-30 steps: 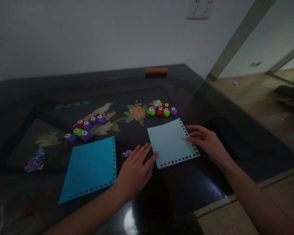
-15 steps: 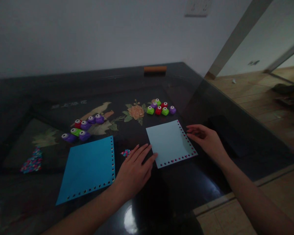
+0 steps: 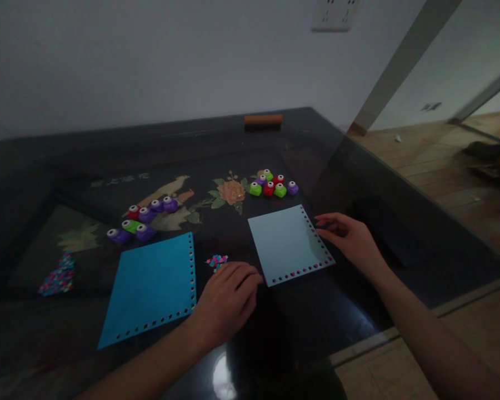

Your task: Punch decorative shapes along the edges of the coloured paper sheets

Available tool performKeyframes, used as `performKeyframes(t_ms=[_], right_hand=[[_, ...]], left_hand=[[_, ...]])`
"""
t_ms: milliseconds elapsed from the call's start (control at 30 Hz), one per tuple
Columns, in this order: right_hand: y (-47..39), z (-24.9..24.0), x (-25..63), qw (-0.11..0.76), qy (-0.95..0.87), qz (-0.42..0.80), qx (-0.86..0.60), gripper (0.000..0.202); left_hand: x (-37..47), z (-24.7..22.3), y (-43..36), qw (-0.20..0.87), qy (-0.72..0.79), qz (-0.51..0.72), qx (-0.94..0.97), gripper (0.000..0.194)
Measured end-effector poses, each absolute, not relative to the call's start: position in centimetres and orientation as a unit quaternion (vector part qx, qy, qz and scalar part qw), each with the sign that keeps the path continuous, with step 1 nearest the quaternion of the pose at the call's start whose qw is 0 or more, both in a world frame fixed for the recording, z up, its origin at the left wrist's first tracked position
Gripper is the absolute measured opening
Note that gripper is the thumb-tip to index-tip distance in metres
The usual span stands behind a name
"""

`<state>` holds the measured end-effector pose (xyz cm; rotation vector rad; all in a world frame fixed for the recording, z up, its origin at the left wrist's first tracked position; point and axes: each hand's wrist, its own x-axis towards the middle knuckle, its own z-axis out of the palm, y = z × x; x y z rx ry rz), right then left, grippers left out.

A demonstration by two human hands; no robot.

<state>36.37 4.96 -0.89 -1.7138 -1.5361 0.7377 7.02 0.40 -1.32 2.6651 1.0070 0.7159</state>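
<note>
A pale blue sheet of paper [image 3: 289, 241] lies flat on the dark table, its right and front edges lined with small punched holes showing pink. My right hand [image 3: 350, 239] is at its right edge, thumb and fingers half bent with a gap between them. By the sheet's front left corner is my left hand [image 3: 231, 300], its fingers curled together and the tips turned under, hiding whatever they may hold. A bright blue sheet [image 3: 154, 283] with similar holes lies to the left. Small coloured paper bits [image 3: 216, 260] sit just beyond my left hand.
Several craft punches [image 3: 145, 215] in purple, red and green stand behind the blue sheet, with another group of punches [image 3: 269, 189] behind the pale one. A confetti heap [image 3: 59, 275] lies far left. A brown roll [image 3: 263, 120] rests near the wall; a dark flat object [image 3: 383, 228] lies right.
My left hand has drawn back off the pale sheet's left edge towards me, and its spread fingers have curled in. More of the small paper bits show. My right hand has hardly moved.
</note>
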Motion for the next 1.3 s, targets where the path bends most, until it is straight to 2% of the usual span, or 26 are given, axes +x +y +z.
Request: performKeyframes(t_ms=[100,333,867,1033,1300], right_hand=[[4.93,-0.73,36.29,0.361,-0.585,0.293,-0.665,0.027],[5.00,-0.93,36.32,0.367,-0.565,0.325,-0.663,0.027],[4.92,-0.48,36.19,0.361,-0.576,0.316,-0.662,0.025],[4.82,-0.43,36.29,0.355,-0.578,0.313,-0.665,0.024],[4.79,-0.72,36.41,0.357,-0.580,0.308,-0.664,0.023]], left_hand=[[7.06,-1.26,0.35,0.113,0.339,0.238,0.903,0.017],[7.22,-1.39,0.35,0.106,0.315,0.244,0.911,0.025],[7.14,-1.36,0.42,0.107,0.308,0.247,0.913,0.022],[7.07,-1.46,0.15,0.116,0.241,0.221,0.938,0.027],[7.23,-1.58,0.09,0.099,0.257,0.219,0.936,0.026]])
